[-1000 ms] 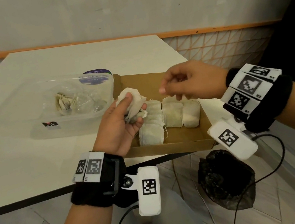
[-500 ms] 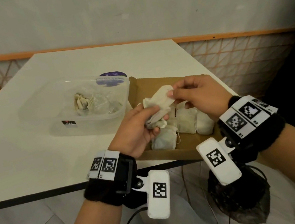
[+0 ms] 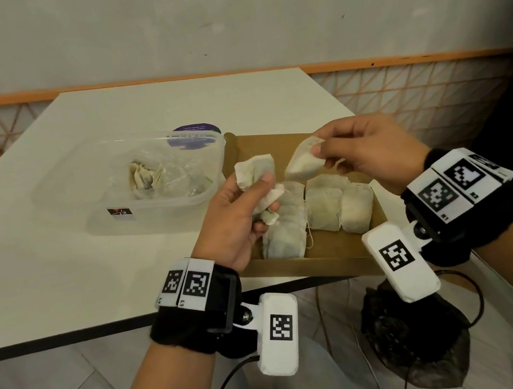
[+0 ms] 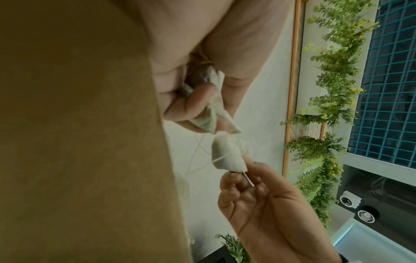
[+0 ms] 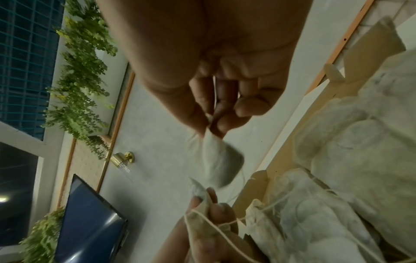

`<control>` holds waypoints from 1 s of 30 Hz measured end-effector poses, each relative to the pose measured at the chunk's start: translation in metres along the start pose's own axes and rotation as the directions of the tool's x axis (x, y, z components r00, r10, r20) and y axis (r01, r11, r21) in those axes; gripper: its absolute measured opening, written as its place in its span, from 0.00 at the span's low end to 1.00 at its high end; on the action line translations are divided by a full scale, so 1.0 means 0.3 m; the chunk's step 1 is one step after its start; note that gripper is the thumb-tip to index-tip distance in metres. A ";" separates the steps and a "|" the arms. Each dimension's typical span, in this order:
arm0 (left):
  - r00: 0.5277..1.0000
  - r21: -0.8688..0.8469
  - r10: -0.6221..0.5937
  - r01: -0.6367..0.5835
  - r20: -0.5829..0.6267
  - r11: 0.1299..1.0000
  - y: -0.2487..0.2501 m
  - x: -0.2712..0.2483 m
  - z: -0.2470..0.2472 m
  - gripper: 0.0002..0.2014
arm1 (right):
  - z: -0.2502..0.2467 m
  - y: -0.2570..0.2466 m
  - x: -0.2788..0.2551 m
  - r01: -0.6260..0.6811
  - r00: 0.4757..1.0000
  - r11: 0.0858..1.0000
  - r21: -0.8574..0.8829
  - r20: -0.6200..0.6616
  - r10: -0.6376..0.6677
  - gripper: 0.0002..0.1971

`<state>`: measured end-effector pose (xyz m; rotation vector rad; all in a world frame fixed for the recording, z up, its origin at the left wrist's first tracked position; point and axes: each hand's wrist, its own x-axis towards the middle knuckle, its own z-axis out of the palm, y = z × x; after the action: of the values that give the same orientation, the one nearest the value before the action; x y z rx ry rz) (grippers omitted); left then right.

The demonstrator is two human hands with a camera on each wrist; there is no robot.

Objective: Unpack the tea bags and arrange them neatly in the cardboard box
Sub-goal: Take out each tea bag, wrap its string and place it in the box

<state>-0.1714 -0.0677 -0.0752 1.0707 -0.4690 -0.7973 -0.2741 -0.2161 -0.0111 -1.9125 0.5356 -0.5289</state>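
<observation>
White tabletop against a grey wall with orange trim, so good contrast to work on. Both hands hover over the cardboard box (image 3: 312,265), which sits at the near edge of the table (image 3: 55,264).

Right hand (image 3: 368,154) has thumb and fingertips pinched on the corner of one tea bag (image 3: 302,160), dangling it above the far half of the box. Left hand (image 3: 235,218) is curled around a crumpled wrapper (image 3: 254,170), which looks empty, though I can't be sure. It's above the box's left side.

Under the hands, a row of tea bags (image 3: 317,214) already lies flat in the near half of the box, overlapping like shingles, strings trailing. Left of the box, touching or nearly so, is a clear plastic tub (image 3: 108,217) with what looks like spent wrappers inside. A black bag (image 3: 416,348) sits on the floor below the box's near edge.

My take on the step: the bag is out, so now it's placement. Lay it flat next to the row rather than dropping it, and match the others' direction. Tuck its string in so it doesn't snag its neighbours. I'd ditch the wrapper in the tub first, freeing the left hand to steady the row.
</observation>
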 end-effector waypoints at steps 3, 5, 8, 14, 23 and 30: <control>0.999 0.066 0.039 -0.039 -0.001 0.997 -0.005 -0.003 0.007 0.05 | 0.016 -0.023 -0.029 0.046 0.984 0.998 -0.036 0.171 -0.039 0.07; 0.999 0.110 0.048 -0.047 -0.004 0.993 -0.008 -0.006 0.013 0.06 | 0.036 -0.040 -0.042 0.099 0.964 0.991 -0.086 0.256 -0.074 0.05; 0.998 0.136 0.050 -0.045 -0.034 0.990 -0.012 -0.009 0.022 0.08 | 0.063 -0.040 -0.037 0.137 0.957 0.966 -0.221 0.282 -0.071 0.05; 0.998 0.101 0.027 -0.021 -0.062 0.995 -0.001 -0.010 0.019 0.05 | 0.057 0.017 -0.009 0.057 0.993 0.975 -0.214 0.110 -0.034 0.03; 0.996 0.007 0.026 -0.025 -0.089 1.000 -0.005 0.001 0.004 0.04 | -0.102 0.047 -0.043 -0.020 0.962 0.783 -0.621 0.200 0.183 0.03; 0.995 0.005 0.025 -0.025 -0.094 1.000 -0.005 0.000 0.005 0.04 | -0.127 0.074 -0.067 -0.022 0.945 0.679 -0.734 0.207 0.254 0.06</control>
<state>-0.1730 -0.0690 -0.0758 1.0990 -0.4039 -0.7210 -0.3151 -0.2401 -0.0200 -2.6199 0.7612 0.1262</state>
